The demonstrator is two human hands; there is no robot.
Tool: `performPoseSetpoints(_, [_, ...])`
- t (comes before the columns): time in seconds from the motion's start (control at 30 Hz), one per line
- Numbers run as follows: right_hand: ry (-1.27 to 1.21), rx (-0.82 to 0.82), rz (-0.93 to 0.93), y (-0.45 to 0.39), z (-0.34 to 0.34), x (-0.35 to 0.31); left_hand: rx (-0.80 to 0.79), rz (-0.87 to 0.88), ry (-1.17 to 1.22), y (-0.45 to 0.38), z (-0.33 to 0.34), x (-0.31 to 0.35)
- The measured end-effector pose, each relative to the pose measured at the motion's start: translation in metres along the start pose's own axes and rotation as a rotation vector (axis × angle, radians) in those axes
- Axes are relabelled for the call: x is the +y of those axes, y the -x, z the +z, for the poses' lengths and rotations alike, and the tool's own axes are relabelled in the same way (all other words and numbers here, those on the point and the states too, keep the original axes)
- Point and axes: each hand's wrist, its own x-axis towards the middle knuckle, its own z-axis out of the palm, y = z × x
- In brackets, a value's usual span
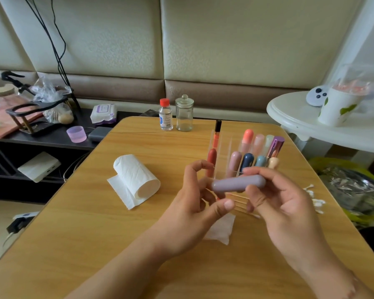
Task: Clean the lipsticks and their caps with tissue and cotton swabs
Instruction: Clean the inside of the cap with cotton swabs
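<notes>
Wooden table (73, 223) before padded wall (225, 39) — both hands (194, 203) (289, 208) pinching lilac lipstick (238, 184).

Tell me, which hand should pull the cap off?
Probably the left hand: its fingers sit at the free end of the lilac capsule-shaped lipstick, while the right hand already grips the other end.
</notes>
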Motion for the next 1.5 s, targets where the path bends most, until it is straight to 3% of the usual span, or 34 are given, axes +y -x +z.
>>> performPoseSetpoints(0.1, [0.105, 0.124, -0.112, -0.014, -0.007, -0.009, 0.086, -0.011, -0.335, -0.001, -0.007, -0.004])
performPoseSetpoints(0.23, [0.472, 0.077, -0.193, -0.052, -0.013, -0.019, 0.031, -0.018, -0.568, -0.003, -0.008, -0.006])
performPoseSetpoints(0.47, [1.141, -0.166, -0.144, -0.102, 0.006, -0.018, 0.065, -0.02, -0.516, -0.004, -0.011, -0.01])
performPoseSetpoints(0.63, [1.37, -0.229, -0.169, -0.096, 0.02, -0.009, 0.109, 0.002, -0.524, -0.006, -0.012, -0.011])
performPoseSetpoints(0.8, [1.328, -0.229, -0.19, -0.089, 0.023, -0.005, 0.155, 0.03, -0.502, -0.007, -0.015, -0.015])
performPoseSetpoints(0.9, [1.386, -0.214, -0.351, -0.087, 0.015, -0.007, 0.17, 0.035, -0.529, -0.007, -0.015, -0.016])
performPoseSetpoints(1.03, [1.275, -0.127, -0.578, -0.073, 0.008, -0.004, 0.507, 0.076, -0.766, -0.01, -0.033, -0.012])
performPoseSetpoints(1.1, [1.194, -0.137, -0.665, -0.063, 0.014, -0.002, 0.643, -0.113, -0.991, -0.011, -0.052, -0.005])
performPoseSetpoints(1.2, [1.116, -0.158, -0.728, -0.051, 0.023, 0.001, 0.615, -0.565, -1.05, -0.008, -0.082, -0.01])
performPoseSetpoints(1.27, [1.056, -0.147, -0.731, -0.046, 0.029, 0.002, 0.595, -0.635, -0.894, -0.005, -0.091, -0.013])
performPoseSetpoints(1.37, [0.976, -0.161, -0.666, -0.042, 0.042, 0.004, 0.58, -0.598, -0.702, -0.004, -0.093, -0.012])
performPoseSetpoints(1.43, [0.891, -0.187, -0.555, -0.041, 0.049, 0.004, 0.579, -0.541, -0.624, -0.006, -0.095, -0.009])
performPoseSetpoints(1.5, [0.717, -0.195, -0.318, -0.041, 0.055, -0.003, 0.587, -0.434, -0.551, -0.006, -0.094, -0.005])
